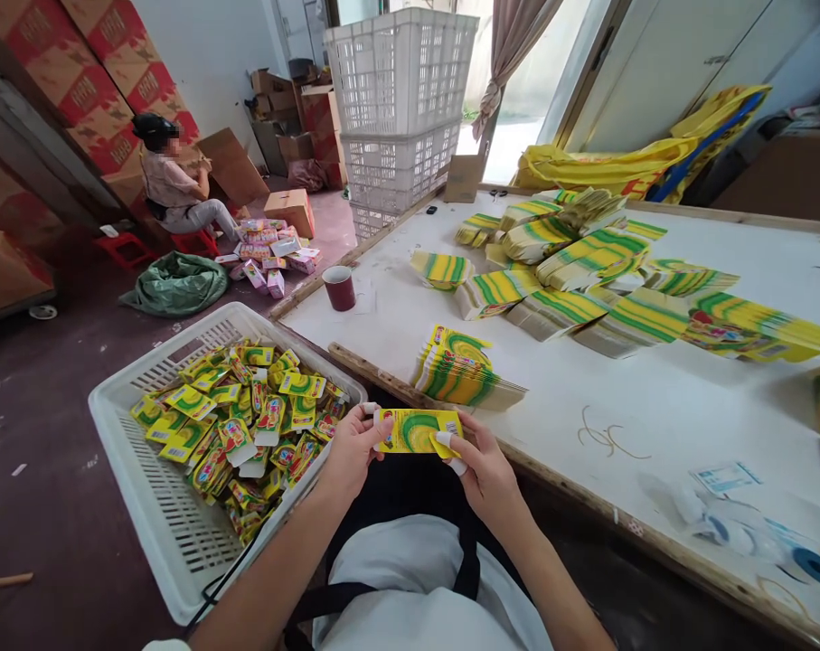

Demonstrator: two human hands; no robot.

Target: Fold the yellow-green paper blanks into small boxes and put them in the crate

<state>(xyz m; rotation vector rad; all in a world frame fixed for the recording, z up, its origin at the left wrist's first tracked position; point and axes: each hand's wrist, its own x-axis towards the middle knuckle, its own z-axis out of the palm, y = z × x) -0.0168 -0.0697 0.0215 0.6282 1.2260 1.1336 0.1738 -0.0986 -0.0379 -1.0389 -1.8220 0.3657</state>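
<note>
A small yellow and green carton [413,431] is stretched between my two hands, just in front of the table edge. My left hand [355,445] pinches its left end, with the thumb on the front face. At the right end, my right hand [481,461] grips it near a flap; white coverings wrap some fingertips on both hands. Right behind, on the table, stands a stack of flat cartons [460,371]. To my left, a white plastic crate [135,475] holds a heap of similar small yellow cartons [240,425].
Bundles of flat cartons [572,262] cover the far part of the white table [551,398]. A dark red mug [340,289] stands at its left edge. Rubber bands [609,438] and a tape roll [815,567] lie rightward. Stacked crates [402,81] rise behind; a seated person [179,181] works back left.
</note>
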